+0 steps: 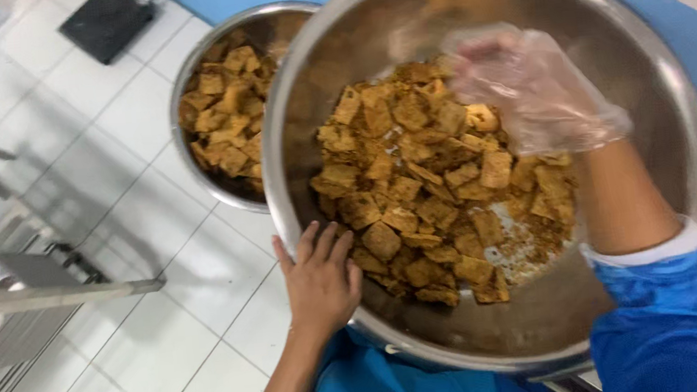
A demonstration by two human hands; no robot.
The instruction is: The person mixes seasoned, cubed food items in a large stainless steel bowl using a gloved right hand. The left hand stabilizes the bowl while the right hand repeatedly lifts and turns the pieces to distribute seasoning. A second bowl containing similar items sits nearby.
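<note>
the near bowl [663, 97] is brushed metal, smooth with a dull shine; the far bowl [184, 84] is the same metal. the fried pieces [425, 197] look rough, dry and crumbly. the right hand [526, 89] wears a thin, clear, crinkled plastic glove. the left hand [320, 280] is bare. the sleeves [668, 327] are blue matt cloth. the floor [106, 160] is glossy white tile.
</note>
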